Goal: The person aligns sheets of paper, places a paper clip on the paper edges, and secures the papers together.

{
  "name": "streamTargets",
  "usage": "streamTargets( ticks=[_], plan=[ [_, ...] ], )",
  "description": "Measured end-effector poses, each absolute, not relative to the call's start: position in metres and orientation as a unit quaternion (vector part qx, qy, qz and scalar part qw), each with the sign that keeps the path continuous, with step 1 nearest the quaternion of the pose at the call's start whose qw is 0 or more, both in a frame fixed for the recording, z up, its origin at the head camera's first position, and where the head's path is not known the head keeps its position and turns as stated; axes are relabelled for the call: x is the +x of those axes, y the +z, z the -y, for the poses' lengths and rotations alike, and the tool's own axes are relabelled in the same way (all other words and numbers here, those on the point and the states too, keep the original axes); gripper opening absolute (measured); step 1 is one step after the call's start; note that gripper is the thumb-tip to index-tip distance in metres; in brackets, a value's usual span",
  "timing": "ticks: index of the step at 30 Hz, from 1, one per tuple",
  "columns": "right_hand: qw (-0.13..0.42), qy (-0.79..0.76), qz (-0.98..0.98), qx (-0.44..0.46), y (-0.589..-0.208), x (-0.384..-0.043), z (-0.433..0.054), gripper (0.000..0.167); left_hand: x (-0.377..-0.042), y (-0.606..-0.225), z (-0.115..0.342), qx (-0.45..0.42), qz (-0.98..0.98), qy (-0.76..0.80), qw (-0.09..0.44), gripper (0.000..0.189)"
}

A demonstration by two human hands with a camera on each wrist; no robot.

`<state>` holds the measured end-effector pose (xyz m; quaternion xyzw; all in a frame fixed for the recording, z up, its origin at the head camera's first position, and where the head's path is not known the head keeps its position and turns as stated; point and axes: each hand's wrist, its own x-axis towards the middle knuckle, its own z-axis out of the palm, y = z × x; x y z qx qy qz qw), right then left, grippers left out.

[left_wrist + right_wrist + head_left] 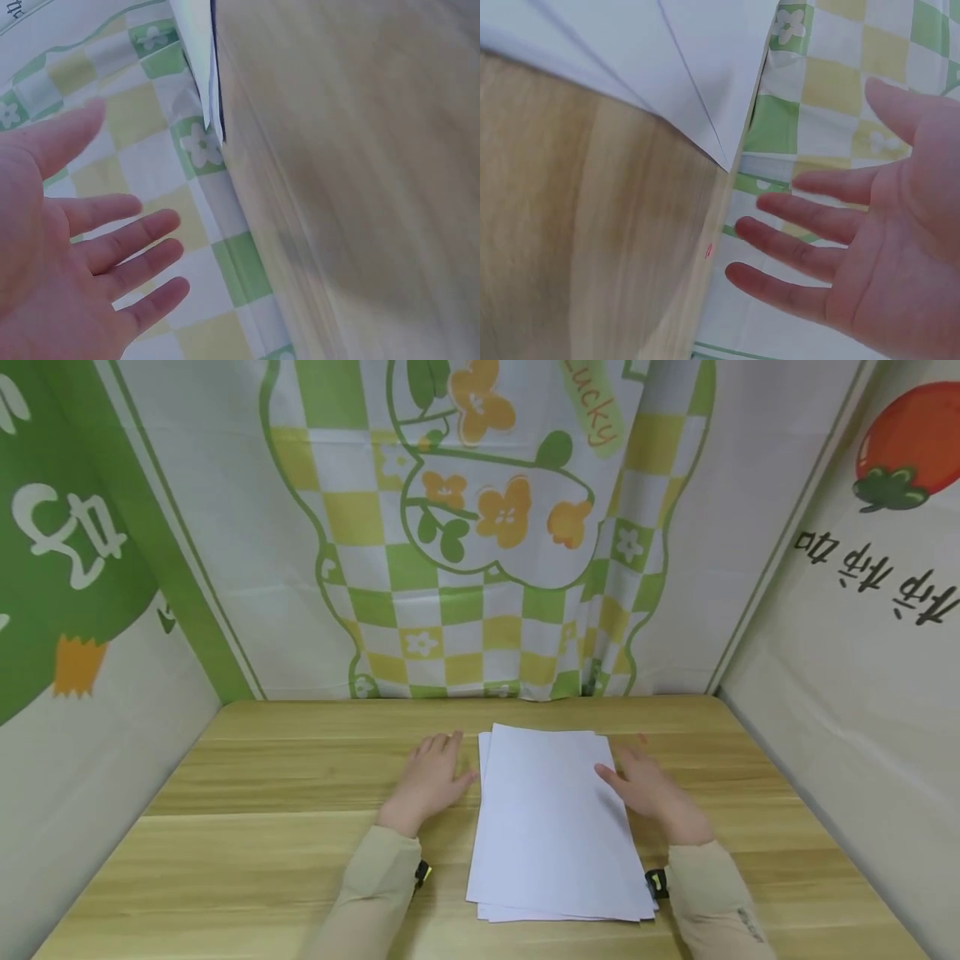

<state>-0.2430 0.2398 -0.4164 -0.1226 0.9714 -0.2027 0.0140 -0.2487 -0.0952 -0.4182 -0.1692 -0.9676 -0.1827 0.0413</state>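
A stack of white paper sheets (553, 827) lies on the wooden table, its sheets slightly fanned so that corners stick out at the top and bottom. To the left of the stack is my left hand (431, 781), palm turned inward and fingers spread; the left wrist view shows the hand (90, 247) holding nothing. My right hand (651, 789) is at the stack's right side, its thumb overlapping the paper's edge in the head view. Seen from the right wrist, that hand (870, 232) has its fingers extended and holds nothing, with the paper corner (712, 142) nearby.
The wooden table (262, 843) reaches back to a checkered green and yellow curtain (480, 635). Printed cloth walls stand on the left (172, 693) and right (840, 710). A small red mark (709, 251) shows near the table's far edge.
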Motion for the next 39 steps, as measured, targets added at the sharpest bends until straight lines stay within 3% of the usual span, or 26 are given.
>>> streamTargets(
  ticks=[10, 18, 23, 27, 33, 39],
  plan=[
    [0.056, -0.199, -0.974, -0.093, -0.42, -0.247, -0.242, 0.059, -0.259, -0.417, 0.085, -0.173, 0.97, -0.172, 0.003, 0.06],
    [0.069, -0.19, -0.975, -0.087, -0.422, -0.252, -0.246, 0.055, -0.263, -0.421, 0.079, -0.171, 0.968, -0.184, 0.0, 0.035],
    [0.078, -0.193, -0.976, -0.064, -0.422, -0.253, -0.249, 0.033, -0.265, -0.422, 0.071, -0.172, 0.966, -0.192, -0.008, 0.043],
    [0.103, -0.195, -0.974, -0.045, -0.42, -0.253, -0.25, 0.034, -0.265, -0.423, 0.066, -0.167, 0.967, -0.192, -0.011, 0.049],
    [0.125, -0.206, -0.971, -0.011, -0.417, -0.254, -0.246, 0.034, -0.267, -0.426, 0.06, -0.166, 0.968, -0.187, -0.005, 0.034],
    [0.125, -0.217, -0.968, 0.006, -0.419, -0.256, -0.246, 0.038, -0.269, -0.428, 0.053, -0.151, 0.972, -0.179, -0.014, 0.037]
  ],
)
